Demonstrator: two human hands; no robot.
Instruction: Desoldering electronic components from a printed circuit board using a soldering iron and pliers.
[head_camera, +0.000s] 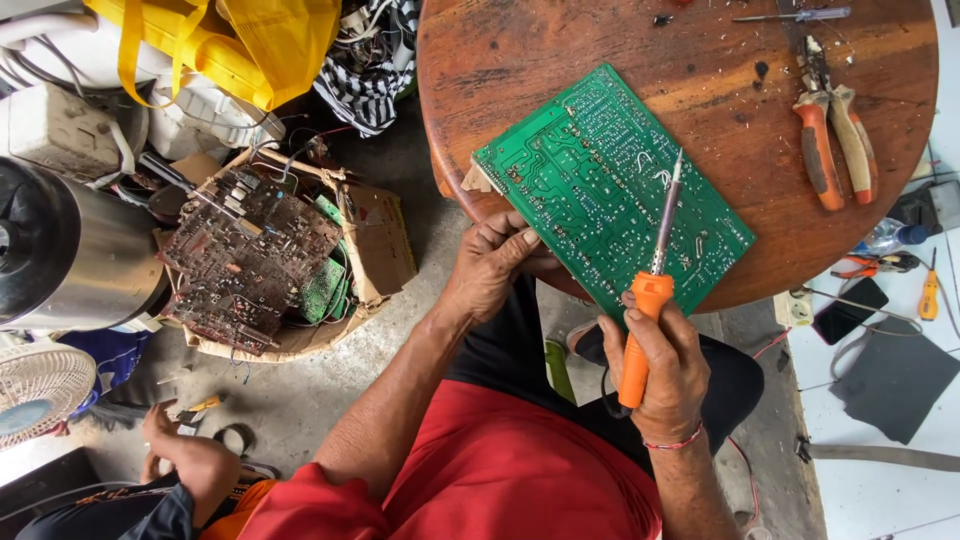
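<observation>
Head view, looking down. The left hand (490, 265) grips the near edge of a green circuit board (610, 190) that lies solder side up, partly overhanging the round wooden bench (560, 40). The right hand (660, 370) holds an orange-handled soldering iron (650, 290), its tip resting on the board. Orange-handled pliers (830, 130) and a small screwdriver (790, 15) lie on the bench. A cardboard box of old boards (260, 260) stands on the floor. Another person's hand (195, 460) shows at lower left.
</observation>
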